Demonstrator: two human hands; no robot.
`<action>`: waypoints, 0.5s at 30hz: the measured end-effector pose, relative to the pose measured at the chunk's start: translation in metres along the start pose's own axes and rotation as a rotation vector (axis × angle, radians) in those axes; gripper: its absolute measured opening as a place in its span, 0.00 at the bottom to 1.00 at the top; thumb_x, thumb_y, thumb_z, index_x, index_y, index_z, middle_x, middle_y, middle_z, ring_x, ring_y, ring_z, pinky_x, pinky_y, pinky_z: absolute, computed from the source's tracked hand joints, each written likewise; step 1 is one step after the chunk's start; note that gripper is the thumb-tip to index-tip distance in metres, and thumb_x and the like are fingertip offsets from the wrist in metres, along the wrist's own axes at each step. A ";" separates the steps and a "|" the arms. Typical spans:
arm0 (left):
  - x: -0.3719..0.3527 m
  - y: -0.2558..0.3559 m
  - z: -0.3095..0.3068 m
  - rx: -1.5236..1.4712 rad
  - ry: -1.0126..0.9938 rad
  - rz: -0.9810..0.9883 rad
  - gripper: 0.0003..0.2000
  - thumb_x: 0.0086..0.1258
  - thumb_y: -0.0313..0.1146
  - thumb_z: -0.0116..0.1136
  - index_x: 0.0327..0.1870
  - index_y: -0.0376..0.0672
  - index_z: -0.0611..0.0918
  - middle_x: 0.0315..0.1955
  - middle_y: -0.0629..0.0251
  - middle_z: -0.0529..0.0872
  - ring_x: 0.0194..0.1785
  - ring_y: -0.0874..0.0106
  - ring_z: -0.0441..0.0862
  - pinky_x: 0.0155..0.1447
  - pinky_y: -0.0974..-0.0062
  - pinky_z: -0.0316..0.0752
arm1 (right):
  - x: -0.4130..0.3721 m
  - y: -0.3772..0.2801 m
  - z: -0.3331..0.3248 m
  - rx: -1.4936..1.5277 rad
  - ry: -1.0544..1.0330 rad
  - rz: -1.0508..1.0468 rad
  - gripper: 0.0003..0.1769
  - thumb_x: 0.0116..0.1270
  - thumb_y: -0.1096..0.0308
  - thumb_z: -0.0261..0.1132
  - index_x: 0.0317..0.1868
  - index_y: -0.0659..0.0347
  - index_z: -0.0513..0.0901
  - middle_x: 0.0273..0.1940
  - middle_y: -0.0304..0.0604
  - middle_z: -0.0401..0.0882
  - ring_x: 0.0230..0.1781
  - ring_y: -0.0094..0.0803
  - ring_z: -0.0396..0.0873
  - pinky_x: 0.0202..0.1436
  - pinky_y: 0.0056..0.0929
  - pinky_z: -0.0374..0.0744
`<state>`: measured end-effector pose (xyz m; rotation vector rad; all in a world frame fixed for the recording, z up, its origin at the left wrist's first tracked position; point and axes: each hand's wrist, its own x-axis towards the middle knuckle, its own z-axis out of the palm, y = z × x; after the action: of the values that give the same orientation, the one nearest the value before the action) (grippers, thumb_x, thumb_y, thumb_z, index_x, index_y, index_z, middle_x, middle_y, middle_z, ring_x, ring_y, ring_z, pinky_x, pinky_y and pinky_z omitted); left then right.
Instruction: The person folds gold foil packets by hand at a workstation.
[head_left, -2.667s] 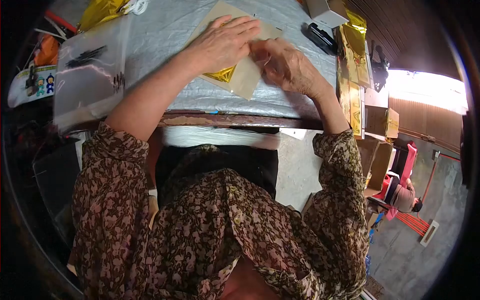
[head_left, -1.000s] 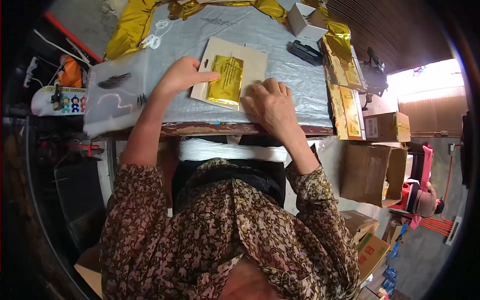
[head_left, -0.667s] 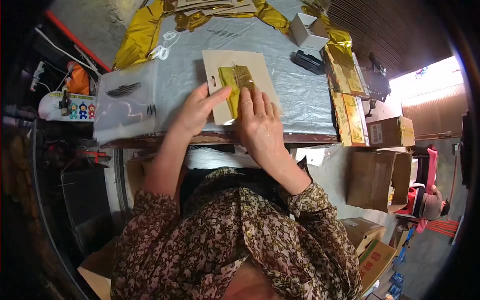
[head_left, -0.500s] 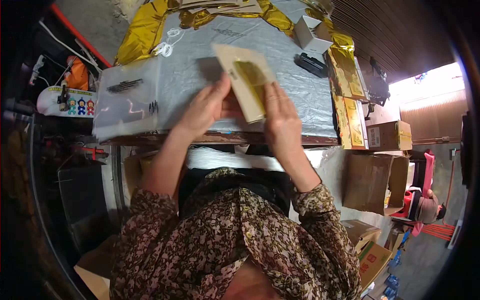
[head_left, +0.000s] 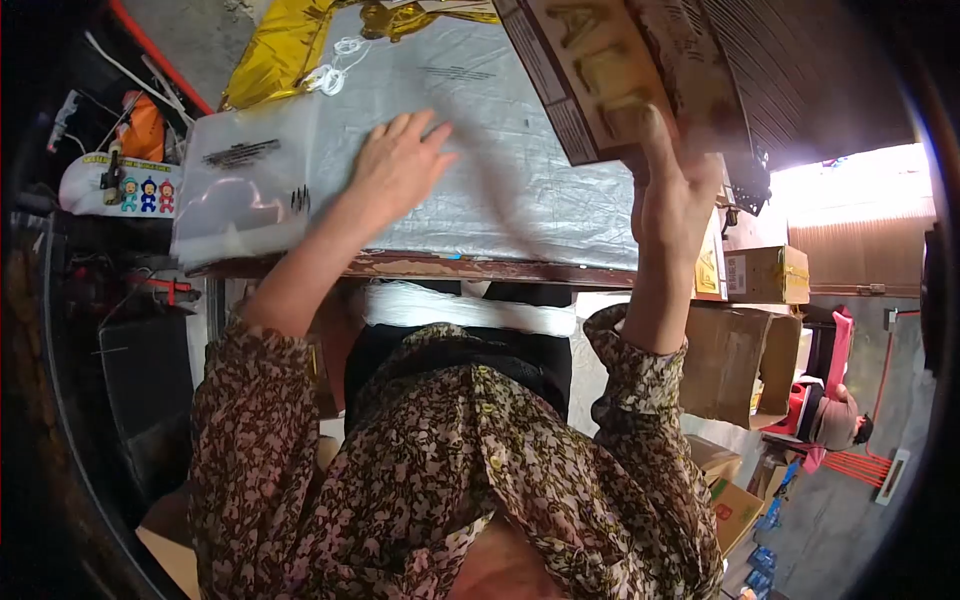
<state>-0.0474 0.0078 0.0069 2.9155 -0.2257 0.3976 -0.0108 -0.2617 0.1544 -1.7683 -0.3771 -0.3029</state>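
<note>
My right hand (head_left: 672,195) grips a printed flat package (head_left: 590,70) with raised-looking gold lettering, thumb on its front and fingers mostly behind. The package is tilted above the right side of the grey-covered table (head_left: 470,150) and slightly blurred. My left hand (head_left: 400,165) is over the table's middle-left, palm down, fingers loosely spread and holding nothing. To its left lies a stack of clear plastic bags (head_left: 245,185) with black print. White string (head_left: 328,78) is coiled just beyond the bags.
Gold foil (head_left: 275,60) drapes over the table's far left corner. More printed packaging (head_left: 710,265) shows at the right edge. Cardboard boxes (head_left: 735,360) stand to the right, with another person (head_left: 838,420) farther off. A white bag with cartoon figures (head_left: 125,188) sits at left.
The cardboard piece with gold film has left both hands and is out of sight. My right hand moved right and up and took hold of a printed package; my left hand opened.
</note>
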 end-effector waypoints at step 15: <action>-0.059 0.036 -0.019 -0.063 0.053 -0.039 0.21 0.80 0.43 0.59 0.68 0.43 0.81 0.68 0.55 0.78 0.68 0.57 0.74 0.67 0.56 0.70 | -0.015 0.116 0.095 1.226 0.065 0.827 0.20 0.80 0.77 0.58 0.69 0.67 0.72 0.66 0.55 0.80 0.65 0.47 0.82 0.67 0.55 0.85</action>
<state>-0.1142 -0.0157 0.0142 2.8386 -0.1701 0.4526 0.0230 -0.1940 0.0235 -0.5793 0.2305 0.4118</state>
